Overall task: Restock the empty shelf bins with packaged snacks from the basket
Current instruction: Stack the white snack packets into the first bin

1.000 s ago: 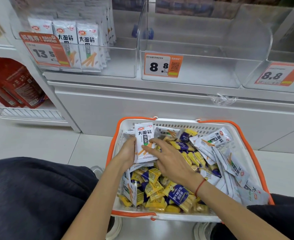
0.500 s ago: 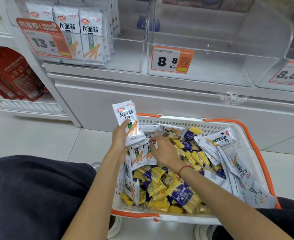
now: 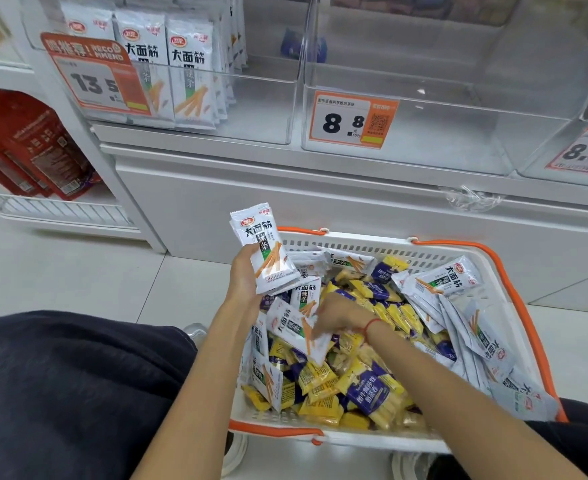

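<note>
A white basket with orange handles (image 3: 514,299) stands on the floor, full of white snack packets and yellow-and-purple ones (image 3: 365,393). My left hand (image 3: 247,271) holds a small stack of white packets (image 3: 265,251) upright above the basket's left rear corner. Lower down, my right hand (image 3: 337,313) is inside the basket with its fingers closed on another white packet (image 3: 299,334), which lies tilted. Above, the left clear bin (image 3: 251,109) holds a row of the same white packets (image 3: 188,71). The bin with the 8.8 tag (image 3: 459,133) is empty.
A white cabinet front (image 3: 320,202) stands just behind the basket. Red bags (image 3: 33,147) sit on a low wire shelf at the left. My dark-trousered knee (image 3: 60,393) fills the lower left. A further clear bin (image 3: 583,150) is at the right edge.
My left hand lifted the white packets up out of the basket to its left rear corner. My right hand dropped back toward me and closed on another white packet.
</note>
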